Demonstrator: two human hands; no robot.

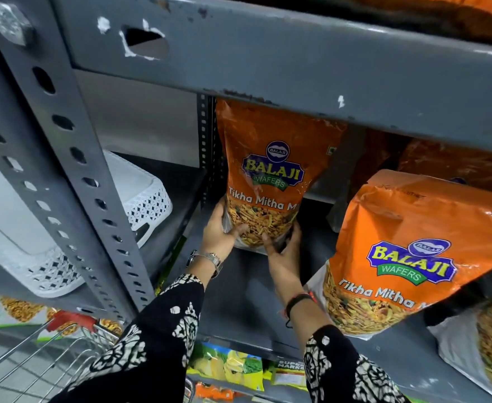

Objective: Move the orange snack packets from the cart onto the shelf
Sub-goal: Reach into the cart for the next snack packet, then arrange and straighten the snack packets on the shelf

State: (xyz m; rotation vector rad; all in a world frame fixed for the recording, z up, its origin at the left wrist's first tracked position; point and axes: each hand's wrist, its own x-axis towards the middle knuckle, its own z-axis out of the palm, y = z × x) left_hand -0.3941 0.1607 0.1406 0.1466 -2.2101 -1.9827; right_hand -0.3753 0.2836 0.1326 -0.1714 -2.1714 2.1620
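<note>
Orange packet (270, 175), upright at back of grey shelf (239, 301).
Left hand (221, 228) and right hand (284, 251) clamp its lower corners; second packet (407, 254) leans nearby.

Orange packet (270, 170) (grey shelf (268, 286))

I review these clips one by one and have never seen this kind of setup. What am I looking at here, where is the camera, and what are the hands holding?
There is no machine: a person wears a camera on the head, so the one picture looks forward and down at their own arms. The left hand and right hand hold the bottom of an orange packet, standing upright at the back of a grey shelf. A second packet leans nearer on the right. A white basket sits in the next bay, and a wire cart shows at lower left.
</note>
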